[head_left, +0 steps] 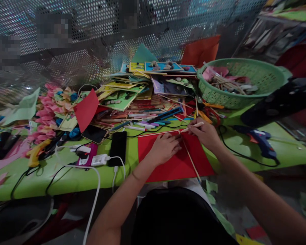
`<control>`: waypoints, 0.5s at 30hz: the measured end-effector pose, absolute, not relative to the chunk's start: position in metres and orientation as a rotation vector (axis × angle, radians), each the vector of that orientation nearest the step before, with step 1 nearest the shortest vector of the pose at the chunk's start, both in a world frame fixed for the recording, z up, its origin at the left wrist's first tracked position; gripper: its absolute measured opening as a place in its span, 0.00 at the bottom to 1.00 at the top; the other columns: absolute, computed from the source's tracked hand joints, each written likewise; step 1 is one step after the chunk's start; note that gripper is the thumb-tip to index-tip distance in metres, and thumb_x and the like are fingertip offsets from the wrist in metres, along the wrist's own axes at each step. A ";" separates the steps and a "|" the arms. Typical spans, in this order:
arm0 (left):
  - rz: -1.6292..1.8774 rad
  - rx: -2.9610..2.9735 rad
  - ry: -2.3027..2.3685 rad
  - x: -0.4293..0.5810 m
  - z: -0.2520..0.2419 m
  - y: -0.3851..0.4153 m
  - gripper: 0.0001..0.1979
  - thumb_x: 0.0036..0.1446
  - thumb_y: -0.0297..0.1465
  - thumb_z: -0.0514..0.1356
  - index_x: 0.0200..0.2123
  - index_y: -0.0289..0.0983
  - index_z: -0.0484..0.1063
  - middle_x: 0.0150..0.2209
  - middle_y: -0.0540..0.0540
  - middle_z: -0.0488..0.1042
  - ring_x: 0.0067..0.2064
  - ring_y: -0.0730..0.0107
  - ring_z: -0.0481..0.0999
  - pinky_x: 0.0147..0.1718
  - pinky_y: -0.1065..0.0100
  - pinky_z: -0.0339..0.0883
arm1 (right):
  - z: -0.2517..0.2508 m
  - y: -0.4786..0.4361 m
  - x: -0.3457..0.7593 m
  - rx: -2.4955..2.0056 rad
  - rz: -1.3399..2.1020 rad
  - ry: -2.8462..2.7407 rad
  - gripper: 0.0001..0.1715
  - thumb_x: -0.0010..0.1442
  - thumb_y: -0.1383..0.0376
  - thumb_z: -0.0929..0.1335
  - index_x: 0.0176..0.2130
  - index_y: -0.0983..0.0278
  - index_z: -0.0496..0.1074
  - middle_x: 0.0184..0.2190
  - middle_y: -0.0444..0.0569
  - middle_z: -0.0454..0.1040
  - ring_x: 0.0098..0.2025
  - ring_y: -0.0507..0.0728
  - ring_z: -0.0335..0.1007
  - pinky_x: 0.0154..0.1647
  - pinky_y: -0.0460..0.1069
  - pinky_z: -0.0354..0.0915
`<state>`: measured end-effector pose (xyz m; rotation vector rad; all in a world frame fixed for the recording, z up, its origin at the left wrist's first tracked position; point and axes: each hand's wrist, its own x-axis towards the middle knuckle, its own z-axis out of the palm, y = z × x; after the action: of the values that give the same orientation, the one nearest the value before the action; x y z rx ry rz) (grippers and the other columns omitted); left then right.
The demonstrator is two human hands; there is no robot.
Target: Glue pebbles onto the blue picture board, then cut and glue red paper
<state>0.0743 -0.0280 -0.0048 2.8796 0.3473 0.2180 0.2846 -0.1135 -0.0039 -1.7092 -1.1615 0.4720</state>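
Observation:
A red sheet of card [155,173] lies at the green table's front edge, before my body. A thin wooden stick [191,158] crosses it at a slant, its near end reaching past the sheet's front edge. Another pale stick runs along the sheet's far edge. My left hand [165,147] rests on the card with fingers stretched out, their tips close to the slanting stick. In my right hand [205,134] a pale pen [193,127] is gripped, its tip at the slanting stick's far end.
A blue glue gun [262,141] with a black cord lies to the right. Behind it stands a green basket [226,97]. Markers [145,125] and stacked cards [127,97] fill the back. Phones [118,148], a white charger [99,160] and a yellow glue gun [38,153] lie left.

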 end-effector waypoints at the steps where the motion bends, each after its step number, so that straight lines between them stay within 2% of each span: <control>1: 0.214 2.884 0.349 0.074 -0.005 -0.028 0.20 0.74 0.40 0.49 0.60 0.41 0.72 0.63 0.44 0.73 0.58 0.58 0.69 0.55 0.54 0.64 | -0.003 -0.114 0.284 -1.716 0.467 -1.165 0.10 0.63 0.58 0.69 0.31 0.59 0.71 0.25 0.44 0.77 0.30 0.55 0.71 0.34 0.51 0.61; 7: 0.177 2.890 0.364 0.074 -0.004 -0.028 0.21 0.73 0.39 0.50 0.63 0.41 0.69 0.65 0.46 0.72 0.60 0.57 0.68 0.56 0.54 0.63 | 0.002 -0.119 0.281 -1.776 0.455 -1.176 0.10 0.62 0.58 0.69 0.30 0.59 0.72 0.23 0.43 0.75 0.26 0.55 0.69 0.30 0.50 0.58; 15: 0.143 2.901 0.379 0.075 -0.001 -0.028 0.20 0.73 0.37 0.51 0.64 0.43 0.68 0.64 0.46 0.72 0.59 0.57 0.68 0.55 0.55 0.64 | 0.004 -0.129 0.278 -1.801 0.485 -1.172 0.10 0.62 0.57 0.68 0.30 0.59 0.71 0.23 0.44 0.77 0.28 0.56 0.71 0.31 0.51 0.60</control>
<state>0.0746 -0.0279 -0.0014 2.9008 0.3793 0.1434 0.2776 -0.1287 0.0036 -1.8012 -1.1716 0.4855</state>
